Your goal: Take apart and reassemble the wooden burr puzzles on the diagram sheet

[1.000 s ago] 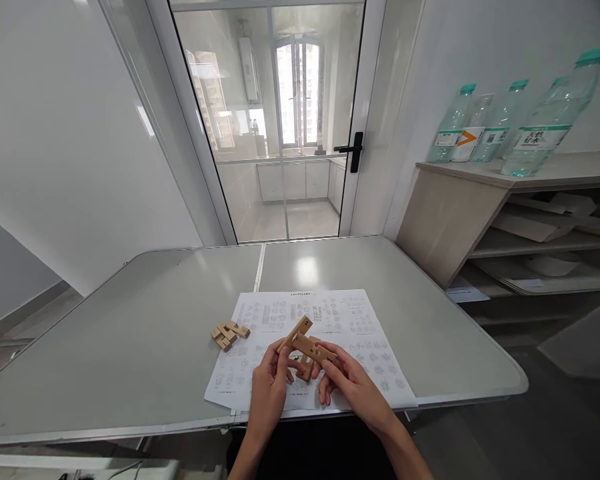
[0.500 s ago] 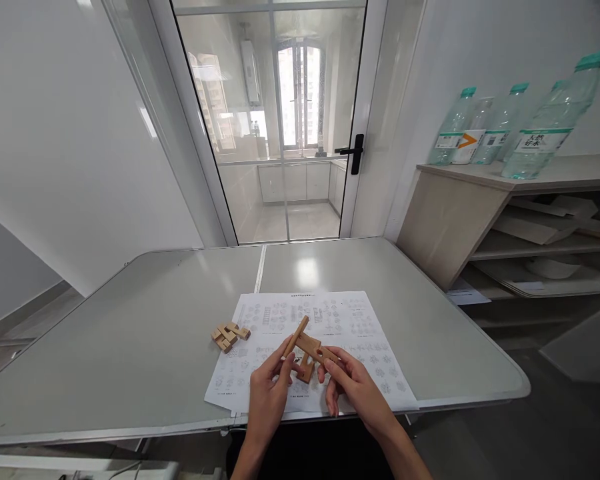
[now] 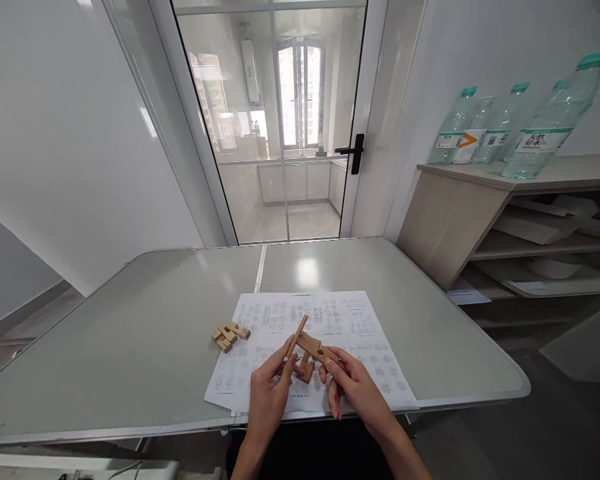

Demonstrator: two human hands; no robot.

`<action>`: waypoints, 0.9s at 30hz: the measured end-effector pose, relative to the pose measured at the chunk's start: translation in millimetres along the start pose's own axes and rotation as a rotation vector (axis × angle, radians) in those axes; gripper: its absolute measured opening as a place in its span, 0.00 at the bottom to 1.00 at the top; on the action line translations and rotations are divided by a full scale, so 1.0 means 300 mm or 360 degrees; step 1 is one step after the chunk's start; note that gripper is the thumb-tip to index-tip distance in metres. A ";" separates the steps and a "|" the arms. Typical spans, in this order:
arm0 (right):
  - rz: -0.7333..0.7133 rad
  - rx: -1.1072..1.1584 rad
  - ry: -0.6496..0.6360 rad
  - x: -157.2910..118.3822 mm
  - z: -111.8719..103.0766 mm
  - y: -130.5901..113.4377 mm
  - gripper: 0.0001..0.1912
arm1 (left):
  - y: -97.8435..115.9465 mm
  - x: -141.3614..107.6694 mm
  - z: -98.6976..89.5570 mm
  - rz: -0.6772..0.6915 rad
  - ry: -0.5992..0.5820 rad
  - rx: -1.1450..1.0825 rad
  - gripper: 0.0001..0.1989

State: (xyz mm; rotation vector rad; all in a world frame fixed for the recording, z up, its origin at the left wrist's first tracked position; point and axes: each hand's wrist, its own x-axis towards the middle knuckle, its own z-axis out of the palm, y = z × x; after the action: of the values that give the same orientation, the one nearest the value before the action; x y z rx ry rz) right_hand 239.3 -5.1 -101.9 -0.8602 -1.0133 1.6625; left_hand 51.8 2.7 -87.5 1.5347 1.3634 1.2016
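Between the fingers of my left hand (image 3: 270, 390) is a thin wooden stick (image 3: 298, 333), tilted with its upper end pointing away to the right. My right hand (image 3: 353, 380) pinches a flat notched wooden puzzle piece (image 3: 311, 343) by its near right end, where a dark hole shows. The stick crosses close to the piece's far end; I cannot tell whether they touch. Below them another notched wooden block (image 3: 306, 370) shows, partly hidden by my left fingers. Under both hands lies a printed sheet (image 3: 375, 327) with rows of small line diagrams.
Several notched wooden blocks (image 3: 229, 335) lie in a cluster at the sheet's left edge. The grey table (image 3: 145, 333) has a seam running away from me. At the right stands a shelf unit (image 3: 450, 227) with several plastic bottles (image 3: 537, 140) on top. A glazed door (image 3: 305, 180) is behind the table.
Both hands stay almost in place with their wooden pieces. The stick and my left fingers have shifted very slightly; the cluster at the left is unmoved.
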 end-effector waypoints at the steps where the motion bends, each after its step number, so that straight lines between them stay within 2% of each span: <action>1: 0.0005 -0.0004 -0.0003 0.001 -0.001 0.002 0.26 | 0.000 0.001 0.000 -0.0001 -0.0002 0.0002 0.29; 17: -0.0050 -0.0053 0.0041 0.001 -0.005 0.023 0.23 | 0.017 0.000 0.002 0.0096 0.0021 0.0106 0.24; 23: -0.0052 -0.0159 -0.0001 -0.002 -0.003 0.025 0.25 | -0.002 -0.007 0.004 0.0107 -0.0040 0.0188 0.22; 27: -0.0089 -0.0289 0.0041 -0.009 0.010 0.023 0.25 | -0.011 -0.014 0.008 0.0130 -0.0097 0.0192 0.20</action>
State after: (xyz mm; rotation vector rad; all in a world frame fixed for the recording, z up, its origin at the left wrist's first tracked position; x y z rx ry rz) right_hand 235.0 -9.7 -106.7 -0.9607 -1.1735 1.5253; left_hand 53.2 -0.8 -92.0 1.7123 1.3664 1.1295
